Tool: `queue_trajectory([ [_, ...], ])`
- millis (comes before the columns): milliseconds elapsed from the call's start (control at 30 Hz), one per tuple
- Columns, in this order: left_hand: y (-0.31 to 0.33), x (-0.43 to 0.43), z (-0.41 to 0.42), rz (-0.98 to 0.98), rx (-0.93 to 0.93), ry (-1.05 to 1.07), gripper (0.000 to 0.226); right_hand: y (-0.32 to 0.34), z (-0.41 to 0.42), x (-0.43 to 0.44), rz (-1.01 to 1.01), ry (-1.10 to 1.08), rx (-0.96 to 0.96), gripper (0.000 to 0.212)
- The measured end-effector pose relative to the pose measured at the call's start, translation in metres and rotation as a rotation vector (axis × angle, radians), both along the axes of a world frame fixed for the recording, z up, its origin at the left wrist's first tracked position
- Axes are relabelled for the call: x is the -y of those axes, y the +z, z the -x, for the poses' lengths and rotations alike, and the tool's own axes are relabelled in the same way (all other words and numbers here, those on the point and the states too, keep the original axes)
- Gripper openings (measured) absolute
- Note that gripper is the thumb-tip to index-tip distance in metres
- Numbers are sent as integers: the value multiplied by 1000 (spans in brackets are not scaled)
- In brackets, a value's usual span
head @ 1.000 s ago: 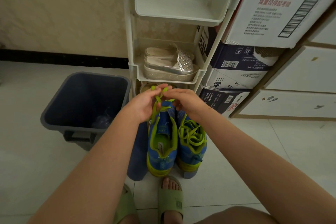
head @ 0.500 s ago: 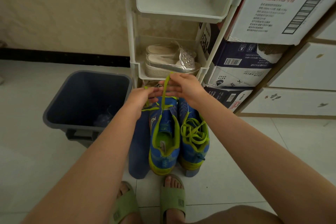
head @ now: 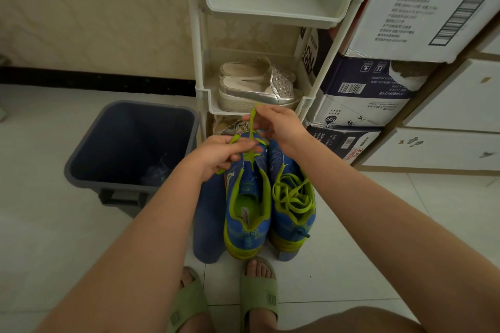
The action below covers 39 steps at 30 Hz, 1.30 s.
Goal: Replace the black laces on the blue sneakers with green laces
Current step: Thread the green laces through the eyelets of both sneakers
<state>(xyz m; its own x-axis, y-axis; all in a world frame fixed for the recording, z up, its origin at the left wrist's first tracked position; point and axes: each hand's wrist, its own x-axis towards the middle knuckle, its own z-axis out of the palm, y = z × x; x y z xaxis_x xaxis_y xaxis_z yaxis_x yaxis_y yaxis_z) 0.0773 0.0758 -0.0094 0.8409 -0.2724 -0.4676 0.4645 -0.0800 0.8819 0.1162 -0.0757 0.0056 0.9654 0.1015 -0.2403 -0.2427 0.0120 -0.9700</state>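
The left hand [head: 221,154], at ten o'clock from the shoes, has curled fingers, with thumb and forefinger pinching one end of the flat lime-green lace [head: 252,123]. The lace passes through the toe-end eyelets of the left sneaker [head: 247,197], blue knit with lime trim, which stands on the tiled floor with its other eyelets bare. At twelve o'clock the right hand [head: 278,124] pinches the other end and holds it high, its remaining fingers loosely bent. The right sneaker [head: 293,197], touching its mate at three o'clock, already carries a loose green lace.

Neither hand steadies the shoe, so a hard pull could tip it or draw the shorter end out of its eyelet. The flat lace could also twist or end up uneven.

At nine o'clock the dark grey plastic bin [head: 81,159] holds something pale and crumpled, too dim to name. The middle tier of the white shelf rack [head: 200,94] holds silver platform shoes [head: 257,89]. The stacked cardboard boxes [head: 378,94] at two o'clock hide their contents.
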Motion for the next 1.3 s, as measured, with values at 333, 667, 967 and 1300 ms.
queue_trajectory([
  [333, -14, 4, -2, -10, 9, 193, 9, -14, 2, 4, 433, 24, -71, 24],
  [667, -30, 16, -7, -31, 67, 509, 14, -33, 27, -2, 1284, 322, 78, 24],
  [967, -49, 29, -9, -261, 37, 428, 26, -51, 20, 13, 1078, 197, -11, 23],
  [1300, -49, 50, -6, -473, 50, 598, 21, -61, 13, 20, 1030, 174, 3, 24],
])
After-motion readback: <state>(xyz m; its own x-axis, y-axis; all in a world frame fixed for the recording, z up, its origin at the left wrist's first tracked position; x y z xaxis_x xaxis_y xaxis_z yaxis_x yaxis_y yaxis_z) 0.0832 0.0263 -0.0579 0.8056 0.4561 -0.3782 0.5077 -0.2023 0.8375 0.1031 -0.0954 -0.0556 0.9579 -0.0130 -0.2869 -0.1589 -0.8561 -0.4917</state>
